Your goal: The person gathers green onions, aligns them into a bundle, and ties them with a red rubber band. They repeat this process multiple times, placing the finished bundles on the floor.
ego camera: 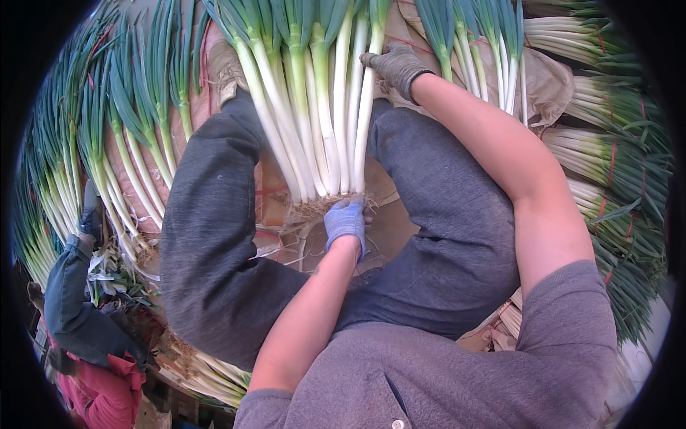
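A fanned row of long green onions [312, 118] lies between my knees, with white stalks towards me and green leaves away. My left hand [345, 222], in a light blue knit glove, grips the root ends at the row's right side; some fingers are hidden under the roots. Dry, stringy roots [316, 206] stick out left of that hand. Higher up, my right hand [397, 67], in a dirty grey-brown glove, holds the rightmost stalk near where white turns green. Its fingertips reach across the front of this stalk.
Loose green onions [140, 139] lie at left, others [482, 59] at upper right. Bundles tied with red string [600, 155] are stacked at far right. Another person in a pink garment [102, 391] works at lower left. Brown sheeting [541, 80] covers ground beyond my right arm.
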A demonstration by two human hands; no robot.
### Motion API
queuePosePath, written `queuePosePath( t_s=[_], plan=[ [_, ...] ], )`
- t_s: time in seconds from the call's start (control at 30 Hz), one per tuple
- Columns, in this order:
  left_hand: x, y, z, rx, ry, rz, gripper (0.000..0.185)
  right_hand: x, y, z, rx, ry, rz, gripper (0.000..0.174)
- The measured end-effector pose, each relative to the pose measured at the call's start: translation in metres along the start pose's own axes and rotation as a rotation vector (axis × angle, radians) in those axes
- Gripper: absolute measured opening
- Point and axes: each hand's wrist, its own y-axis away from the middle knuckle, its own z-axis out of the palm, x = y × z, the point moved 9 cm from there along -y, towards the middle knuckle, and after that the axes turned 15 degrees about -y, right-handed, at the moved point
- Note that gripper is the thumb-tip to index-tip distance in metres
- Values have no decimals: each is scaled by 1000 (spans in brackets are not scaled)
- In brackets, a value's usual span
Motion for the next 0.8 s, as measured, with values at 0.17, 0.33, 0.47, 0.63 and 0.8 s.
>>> queuePosePath(
  t_s=[0.17, 0.33, 0.47, 0.63, 0.8],
  plan=[
    [-6, -7, 6, -37, 50, 0, 24, -18, 15, 35, -137, -93, 78, 44],
    [-15, -15, 7, -60, -23, -58, 25, -25, 17, 42, -84, -102, 45, 41],
    [-18, -19, 12, -100, 98, -44, 27, -23, 17, 34, -3, -126, 6, 37],
    [-12, -16, 9, -68, 105, -42, 24, -21, 15, 33, -4, -215, 89, 33],
    [-4, -13, 6, -28, -49, 8, 25, -21, 10, 33, -63, -238, 77, 34]
  ],
)
